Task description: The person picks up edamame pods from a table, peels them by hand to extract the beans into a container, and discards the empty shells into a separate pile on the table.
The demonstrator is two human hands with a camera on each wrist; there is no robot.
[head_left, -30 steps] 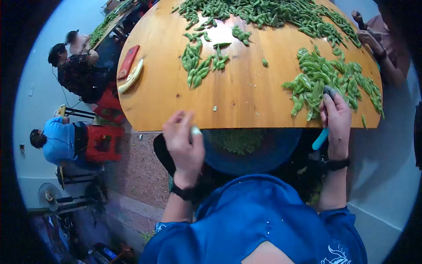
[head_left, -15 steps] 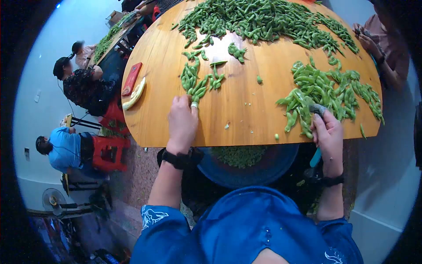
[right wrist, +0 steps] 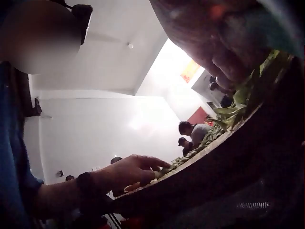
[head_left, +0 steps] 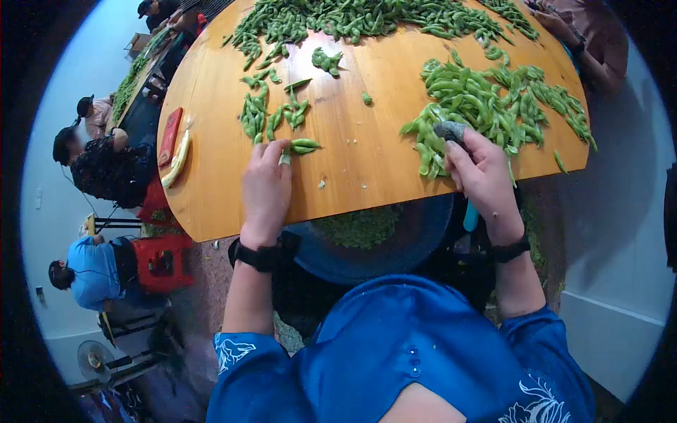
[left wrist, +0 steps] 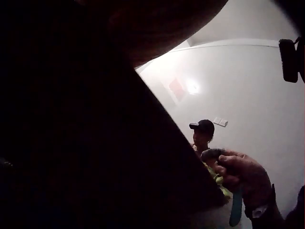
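In the head view my left hand (head_left: 266, 187) touches green pods (head_left: 305, 146) near the table's front left, a white wrap (head_left: 285, 159) round its thumb. Its fingers look fairly straight in the right wrist view. My right hand (head_left: 485, 176) grips a tool by its teal handle (head_left: 470, 216), which sticks out below the palm. Something dark (head_left: 451, 132) covers or sits at its fingertips, beside a heap of paler pods (head_left: 465, 95). In the left wrist view the right hand (left wrist: 248, 179) shows the same dark tip and teal handle (left wrist: 236, 207); the tool's working end is hidden.
A large pod pile (head_left: 352, 17) spans the wooden table's (head_left: 338, 183) far side. A red object (head_left: 170, 136) and a pale curved one (head_left: 178, 162) lie at its left edge. Below the front edge stands a blue tub (head_left: 423, 236) with green contents. Other people sit left and far right.
My left hand came from the front edge onto the pods, and some pods now lie to the right of its fingertips. My right hand stays at the paler heap. The head view has shifted.
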